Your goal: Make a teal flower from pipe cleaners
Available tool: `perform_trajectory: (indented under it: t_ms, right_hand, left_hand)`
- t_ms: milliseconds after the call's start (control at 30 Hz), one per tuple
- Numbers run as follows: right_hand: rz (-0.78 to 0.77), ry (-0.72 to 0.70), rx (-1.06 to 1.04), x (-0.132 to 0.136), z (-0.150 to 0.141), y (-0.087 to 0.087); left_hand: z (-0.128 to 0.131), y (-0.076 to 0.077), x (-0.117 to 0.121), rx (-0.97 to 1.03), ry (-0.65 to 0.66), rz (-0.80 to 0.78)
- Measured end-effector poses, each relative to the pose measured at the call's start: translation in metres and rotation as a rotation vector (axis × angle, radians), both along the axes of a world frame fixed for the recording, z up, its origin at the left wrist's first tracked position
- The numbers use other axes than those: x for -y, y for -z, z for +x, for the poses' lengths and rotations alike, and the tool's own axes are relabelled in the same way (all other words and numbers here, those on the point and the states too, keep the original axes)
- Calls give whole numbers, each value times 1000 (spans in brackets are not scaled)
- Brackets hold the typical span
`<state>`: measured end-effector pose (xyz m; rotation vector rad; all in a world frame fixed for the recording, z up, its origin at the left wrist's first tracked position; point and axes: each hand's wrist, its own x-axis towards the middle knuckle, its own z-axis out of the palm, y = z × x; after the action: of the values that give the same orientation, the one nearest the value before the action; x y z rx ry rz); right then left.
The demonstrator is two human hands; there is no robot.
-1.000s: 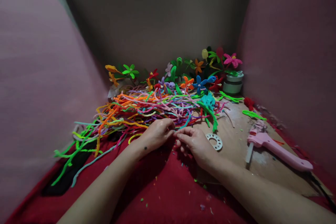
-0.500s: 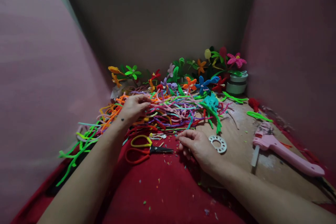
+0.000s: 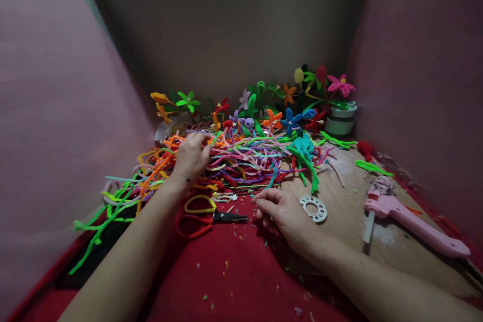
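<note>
Head view, my remote station; 12 o'clock is straight away from the wearer.

Left hand (image 3: 192, 156): over the near-left part of the pipe cleaners (image 3: 252, 158), back of hand up, fingers bent, thumb toward 2 o'clock. A green strand lies at its fingertips. Grip partly closed; I cannot tell whether it has hold of that strand.

Right hand (image 3: 285, 211): low over the near edge of the cardboard (image 3: 343, 221), at about 5 o'clock from the left hand. Grip drawn in, thumb and forefinger close together at the tips, other fingers curled under. I cannot make out anything between the tips.

Pipe cleaners: loose, tangled heap, many colours, at 11 o'clock from the right hand. Green ends trail toward 8 o'clock over a black item (image 3: 113, 246).

Scissors (image 3: 226, 217): flat on the red cloth (image 3: 226, 282), one loop yellow, one red, blades toward 3 o'clock, tips short of the right hand. Small scraps lie around.

White ring (image 3: 321, 213): just beside the right hand, at 3 o'clock. I log a pink glue gun (image 3: 405, 220) farther out that way.

Far side: a row of flowers, the blue flower (image 3: 291, 121) among them.
</note>
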<state>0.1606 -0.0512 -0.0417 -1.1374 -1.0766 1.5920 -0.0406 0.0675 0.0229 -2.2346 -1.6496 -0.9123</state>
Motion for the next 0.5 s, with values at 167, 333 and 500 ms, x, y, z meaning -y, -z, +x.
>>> perform_trajectory:
  t_ms: [167, 333, 500]
  right_hand:
    - [1, 6, -2, 0, 0, 1]
    - [-23, 0, -3, 1, 0, -2]
    - [-32, -3, 9, 2, 0, -4]
  left_hand:
    - [-10, -5, -22, -199, 25, 60]
    - [-15, 12, -21, -352, 164, -78]
    - [-17, 27, -2, -319, 249, -150]
